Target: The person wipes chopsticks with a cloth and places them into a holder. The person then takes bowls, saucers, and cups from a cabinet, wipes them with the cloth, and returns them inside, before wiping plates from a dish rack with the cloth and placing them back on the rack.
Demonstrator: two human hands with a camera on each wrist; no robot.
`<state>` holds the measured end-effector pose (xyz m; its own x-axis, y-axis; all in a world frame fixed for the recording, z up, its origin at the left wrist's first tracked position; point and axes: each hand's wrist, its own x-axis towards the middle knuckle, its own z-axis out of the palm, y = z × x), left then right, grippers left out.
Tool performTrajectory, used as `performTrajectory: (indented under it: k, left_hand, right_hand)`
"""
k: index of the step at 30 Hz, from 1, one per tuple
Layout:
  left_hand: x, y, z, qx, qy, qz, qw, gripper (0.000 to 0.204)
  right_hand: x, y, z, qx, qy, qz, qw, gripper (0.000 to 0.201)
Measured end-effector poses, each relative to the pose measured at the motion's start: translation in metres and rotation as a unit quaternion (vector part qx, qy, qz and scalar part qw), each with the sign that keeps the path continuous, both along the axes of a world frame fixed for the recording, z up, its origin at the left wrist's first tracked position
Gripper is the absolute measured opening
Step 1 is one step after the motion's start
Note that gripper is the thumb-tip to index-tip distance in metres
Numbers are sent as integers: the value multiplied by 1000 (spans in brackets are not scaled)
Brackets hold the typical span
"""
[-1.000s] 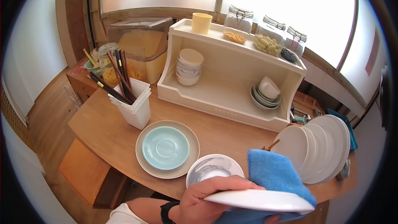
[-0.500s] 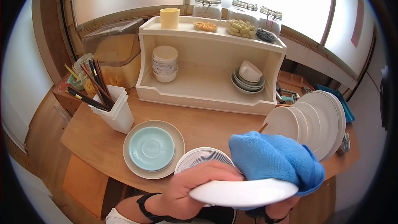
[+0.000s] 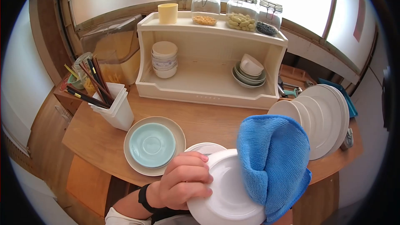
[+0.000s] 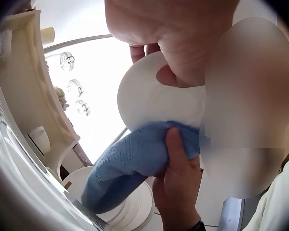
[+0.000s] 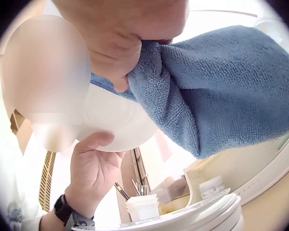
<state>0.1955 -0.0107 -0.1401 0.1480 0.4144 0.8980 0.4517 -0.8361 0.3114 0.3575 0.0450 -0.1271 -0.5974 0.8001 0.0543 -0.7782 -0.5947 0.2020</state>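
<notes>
My left hand (image 3: 183, 181) grips the left rim of a small white plate (image 3: 227, 187), fingers over its upper face and thumb underneath in the left wrist view. A blue towel (image 3: 275, 158) drapes over the plate's right side. Behind it my right hand is mostly hidden in the head view. The left wrist view shows that right hand (image 4: 176, 185) holding the towel against the plate's edge, its thumb laid on the cloth. Just beyond the held plate lies a white plate with dark line rings (image 3: 204, 147), partly covered.
Left of my hands, a light-blue plate (image 3: 152, 145) sits on a larger beige plate (image 3: 181, 135). White plates (image 3: 327, 121) stand on edge at the right. Chopsticks fill a white holder (image 3: 116, 112). A cream shelf (image 3: 208, 93) with bowls and jars stands at the back.
The held plate has tipped from nearly edge-on to showing its upper face. The towel has risen and hangs over its right side. The head view has shifted, moving the shelf leftward in frame.
</notes>
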Motion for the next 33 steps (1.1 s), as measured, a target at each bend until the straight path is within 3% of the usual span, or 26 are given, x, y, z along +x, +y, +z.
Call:
performTrajectory:
  k: [6, 8, 10, 19, 22, 24, 26, 27, 28, 30, 33]
  left_hand:
    - [3, -8, 0, 28, -31, 20, 999, 17]
    - [-1, -16, 7, 38, 93, -9, 995, 21]
    - [2, -22, 5, 28, 110, -11, 993, 17]
    - [-3, -29, 5, 8, 6, -140, 990, 11]
    - [-1, -27, 5, 3, -18, -167, 986, 12]
    - [-1, -24, 4, -101, -106, -253, 956, 13]
    - [-1, -26, -1, -137, -123, -275, 944, 21]
    - [6, -27, -6, -172, -215, -320, 907, 27]
    - [11, -24, -10, -203, -303, -362, 858, 32]
    - [17, -21, -19, -195, -388, -384, 815, 44]
    - [9, -21, -20, -264, -384, -402, 788, 55]
  right_hand:
    - [13, 13, 5, 37, 13, 31, 999, 45]
    - [10, 5, 13, 49, 18, 43, 998, 47]
    - [1, 24, 19, 60, 20, 54, 997, 50]
    - [-3, 43, 33, 119, 25, 74, 990, 62]
    - [3, -8, -13, 141, 24, 81, 986, 66]
    - [3, -34, -33, 156, 27, 93, 983, 68]
    - [-6, -40, -15, 162, 29, 105, 981, 69]
    - [-14, -52, 9, 217, -389, 0, 896, 53]
    - [-21, -57, 25, 231, -729, -109, 635, 38]
    - [-18, -52, 29, 261, -709, -115, 644, 40]
    - [0, -33, 34, 349, -640, -136, 671, 45]
